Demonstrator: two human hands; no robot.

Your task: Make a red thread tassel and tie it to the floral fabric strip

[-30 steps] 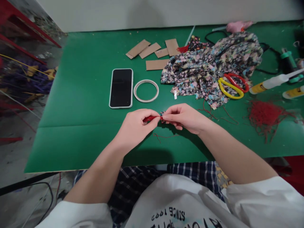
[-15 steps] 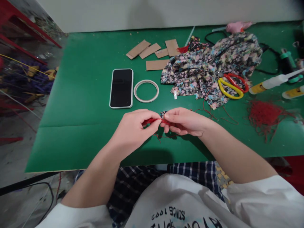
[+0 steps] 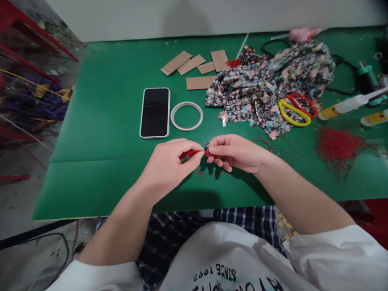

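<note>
Close to the table's front edge, my left hand [image 3: 169, 165] pinches a bundle of red threads [image 3: 190, 153] between thumb and fingers. My right hand [image 3: 238, 152] meets it at the fingertips, closed on a small strip of floral fabric [image 3: 206, 145] beside the bundle's end. The right fingers hide most of that strip, and the lower fingers are loosely curled. Below the hands, a loose red thread [image 3: 209, 174] lies on the green tabletop [image 3: 100, 121].
Ahead lie a phone [image 3: 155, 113], a roll of tape [image 3: 187, 128] and several cardboard pieces [image 3: 198, 83]. To the right are crumpled floral cloth [image 3: 251, 89], scissors [image 3: 294, 115], a red thread pile [image 3: 339, 147] and glue bottles [image 3: 339, 109]. A wall [image 3: 127, 20] stands behind.
My right hand has shifted slightly up, and its lower fingers have curled in. Less red thread shows under the right hand. The left hand stays nearly in place, still pinching the bundle.
</note>
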